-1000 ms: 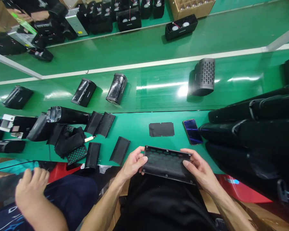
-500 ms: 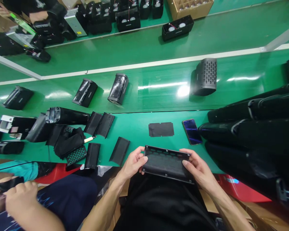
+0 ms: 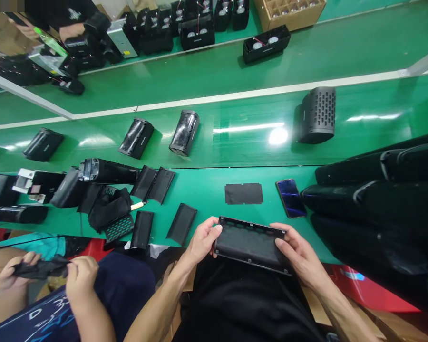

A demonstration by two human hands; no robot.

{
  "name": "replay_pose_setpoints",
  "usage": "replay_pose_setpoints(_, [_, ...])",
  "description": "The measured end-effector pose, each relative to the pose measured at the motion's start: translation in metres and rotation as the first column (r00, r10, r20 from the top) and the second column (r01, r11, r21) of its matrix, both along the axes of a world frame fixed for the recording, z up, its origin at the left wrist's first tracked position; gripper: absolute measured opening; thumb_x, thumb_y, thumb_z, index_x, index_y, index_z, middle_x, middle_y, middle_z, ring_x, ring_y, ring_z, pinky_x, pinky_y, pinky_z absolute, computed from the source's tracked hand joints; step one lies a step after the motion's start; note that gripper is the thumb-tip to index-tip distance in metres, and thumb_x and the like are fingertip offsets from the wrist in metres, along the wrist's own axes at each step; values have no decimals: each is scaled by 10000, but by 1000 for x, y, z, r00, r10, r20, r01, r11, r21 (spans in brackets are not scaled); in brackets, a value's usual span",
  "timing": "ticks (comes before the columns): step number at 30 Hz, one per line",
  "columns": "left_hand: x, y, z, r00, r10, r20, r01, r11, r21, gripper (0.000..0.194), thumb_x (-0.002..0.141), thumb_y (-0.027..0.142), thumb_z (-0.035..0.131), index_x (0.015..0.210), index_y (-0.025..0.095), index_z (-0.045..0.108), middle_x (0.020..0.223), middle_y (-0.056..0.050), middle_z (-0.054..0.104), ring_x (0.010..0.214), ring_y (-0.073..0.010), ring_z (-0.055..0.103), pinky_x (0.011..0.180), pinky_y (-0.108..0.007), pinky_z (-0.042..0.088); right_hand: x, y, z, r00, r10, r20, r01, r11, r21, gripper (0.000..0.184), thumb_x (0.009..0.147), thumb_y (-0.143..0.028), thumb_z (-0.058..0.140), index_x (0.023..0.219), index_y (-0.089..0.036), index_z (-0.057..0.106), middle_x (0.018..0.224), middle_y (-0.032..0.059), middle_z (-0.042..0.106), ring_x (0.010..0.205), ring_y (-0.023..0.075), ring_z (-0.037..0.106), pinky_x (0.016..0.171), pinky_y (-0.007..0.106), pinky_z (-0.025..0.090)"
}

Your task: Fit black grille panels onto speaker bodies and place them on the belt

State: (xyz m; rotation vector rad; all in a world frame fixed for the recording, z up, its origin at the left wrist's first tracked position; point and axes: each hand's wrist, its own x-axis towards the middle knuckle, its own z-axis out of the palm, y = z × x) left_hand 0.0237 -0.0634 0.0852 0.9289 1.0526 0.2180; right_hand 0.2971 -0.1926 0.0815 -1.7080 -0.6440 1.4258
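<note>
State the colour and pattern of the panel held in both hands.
The panel is black, with faint rows of rounded holes; it shows best in the head view.

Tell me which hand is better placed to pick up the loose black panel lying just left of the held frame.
Left, probably. The left hand sits right beside the black panel, while the right hand holds the opposite end of the black grille frame. Both hands are on the frame, so the left would have to let go.

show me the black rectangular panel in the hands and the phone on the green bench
black rectangular panel (image 3: 250,245), head view, on its mesh middle
black smartphone (image 3: 290,198), head view, on its blue screen
</note>
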Motion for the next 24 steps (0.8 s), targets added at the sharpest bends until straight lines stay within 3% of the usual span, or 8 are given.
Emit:
replay_pose_setpoints(7, [7,3,1,997,-11,-73,15,999,50,463,923,677,575,860,238,441,490,93,503,331,-100,453,348,-192,309,-1,0,-7,995,-12,-102,7,999,-52,497,909,-557,682,1304,-260,634,778,-3,598,695,196,585,645,299,482])
replay_pose_setpoints(13, [15,6,-5,990,67,-126,-45,984,171,512,921,662,579,724,217,423,539,87,389,437,-72,381,442,-205,266,-4,5,-4,972,-57,-227,42,997,-72,473,891,-545,716,1262,-270,612,898,20,686,795,211,626,711,302,505])
replay_pose_setpoints(24, [12,5,-14,996,69,-51,-65,995,77,464,931,640,596,790,222,453,538,98,422,396,-72,381,401,-189,297,-4,5,-12,972,-110,-206,90,990,-106,486,871,-565,718,1241,-256,655,865,21,699,721,204,637,646,298,511])
